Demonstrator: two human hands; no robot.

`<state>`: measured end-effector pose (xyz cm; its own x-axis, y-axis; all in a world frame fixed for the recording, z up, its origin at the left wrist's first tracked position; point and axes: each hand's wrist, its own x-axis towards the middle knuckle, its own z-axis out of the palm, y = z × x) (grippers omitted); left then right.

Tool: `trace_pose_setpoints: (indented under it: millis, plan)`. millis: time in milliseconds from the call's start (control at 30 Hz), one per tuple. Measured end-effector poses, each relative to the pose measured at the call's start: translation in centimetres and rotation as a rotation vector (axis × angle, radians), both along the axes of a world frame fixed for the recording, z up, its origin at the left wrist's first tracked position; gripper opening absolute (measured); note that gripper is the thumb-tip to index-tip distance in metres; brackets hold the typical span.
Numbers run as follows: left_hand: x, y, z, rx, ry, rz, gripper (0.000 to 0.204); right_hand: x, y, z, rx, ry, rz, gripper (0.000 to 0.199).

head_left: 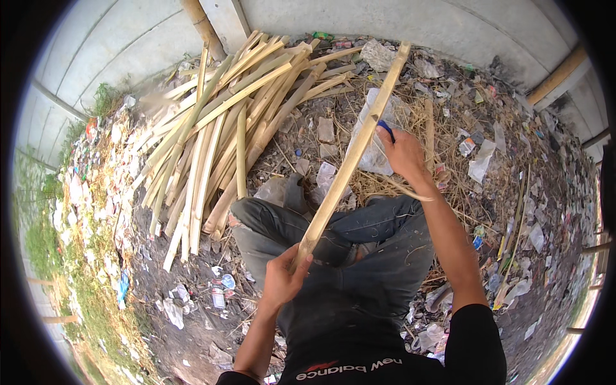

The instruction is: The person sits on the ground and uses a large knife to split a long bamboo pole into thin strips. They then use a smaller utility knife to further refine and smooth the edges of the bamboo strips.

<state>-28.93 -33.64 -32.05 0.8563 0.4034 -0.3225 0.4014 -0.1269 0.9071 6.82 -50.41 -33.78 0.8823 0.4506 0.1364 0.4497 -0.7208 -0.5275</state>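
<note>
Sitting cross-legged on littered ground (305, 144), in dark trousers (359, 282) and a black shirt (359, 353). Holding a long split-bamboo slat (350, 168) aslant in front of the body, from above the lap up and away to the right. Gripping its near end in the left hand (282, 279), with fingers curled snugly round it and thumb set against the right edge. Clutching a blue-handled knife (385, 129) in the right hand (405, 154), with fingers closed round the handle. Showing little of the blade: just a dark bit against the slat, well up toward the far end. Pointing that far end toward a pale concrete wall (385, 19).

Lying beyond the left knee: a big criss-crossed heap of split bamboo (212, 128), below a round bamboo post (204, 29) leaning at the wall. Spread partly behind the slat, near the right hand: a whitish plastic sheet (378, 158). Lying just right of the sheet, among straw-like shavings: a shorter bamboo strip (429, 128). Resting near the wall's foot, just left of the slat's far end: a pale rock (377, 56). Scattered farther right: white scraps (481, 160) and other litter. Growing along the far left: green weeds (42, 237).
</note>
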Motion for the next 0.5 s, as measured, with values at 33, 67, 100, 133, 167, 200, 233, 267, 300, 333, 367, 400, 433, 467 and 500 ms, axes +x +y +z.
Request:
trace_pose_setpoints:
  millis: [33, 67, 100, 133, 167, 200, 233, 267, 300, 333, 367, 400, 433, 467, 500]
  plan:
    - [-1.2, 0.0, -0.3, -0.023, 0.030, -0.020, 0.036, 1.7, -1.5, -0.2, -0.052, -0.017, -0.033, 0.064]
    - [-2.4, 0.0, -0.2, -0.040, 0.060, -0.027, 0.036, 3.2, -2.4, -0.1, -0.098, -0.033, -0.055, 0.066]
    - [-3.6, -0.1, -0.2, -0.067, 0.099, -0.038, 0.035, 4.6, -3.3, -0.3, -0.138, -0.011, -0.093, 0.068]
    - [-4.6, 0.2, -0.4, -0.052, 0.101, -0.048, 0.036, 6.2, -4.0, -0.5, -0.177, 0.012, -0.130, 0.069]
    - [-5.7, 0.8, -0.6, -0.033, 0.100, -0.054, 0.036, 8.0, -4.7, -0.8, -0.212, 0.032, -0.164, 0.071]
    - [-6.6, 1.6, -0.6, -0.018, 0.094, -0.076, 0.036, 11.5, -7.1, -2.0, -0.184, 0.029, -0.277, 0.074]
    - [-7.8, 3.2, -0.2, -0.052, 0.157, -0.114, 0.036, 14.5, -11.0, -2.9, -0.158, 0.028, -0.391, 0.076]
    - [-10.7, 4.9, -0.6, -0.086, 0.193, -0.076, 0.034, 16.1, -14.2, -2.8, -0.058, 0.095, -0.524, 0.078]
    - [-14.1, 6.6, -1.4, -0.284, 0.159, -0.025, 0.036, 18.0, -17.5, -2.2, 0.054, 0.157, -0.656, 0.079]
    - [-14.6, 7.4, -1.2, -0.296, 0.132, 0.003, 0.038, 20.6, -24.0, -2.7, -0.010, -0.089, -0.696, 0.077]
    - [-15.0, 7.9, -1.0, -0.321, 0.121, 0.035, 0.040, 21.9, -28.5, -3.7, -0.096, -0.323, -0.725, 0.076]
    - [-15.0, 6.8, -1.0, -0.259, 0.050, 0.050, 0.041, 20.8, -25.9, -3.9, 0.042, -0.126, -0.675, 0.074]
    - [-14.3, 5.7, -1.3, -0.197, -0.019, 0.058, 0.043, 19.0, -24.3, -3.6, 0.172, 0.072, -0.627, 0.071]
    - [-12.5, 5.2, -1.0, -0.235, 0.086, 0.060, 0.040, 17.1, -22.7, -3.0, 0.298, 0.251, -0.585, 0.069]
    - [-10.1, 3.9, -0.8, -0.188, 0.187, 0.132, 0.035, 15.1, -20.4, -3.4, 0.367, 0.359, -0.534, 0.065]
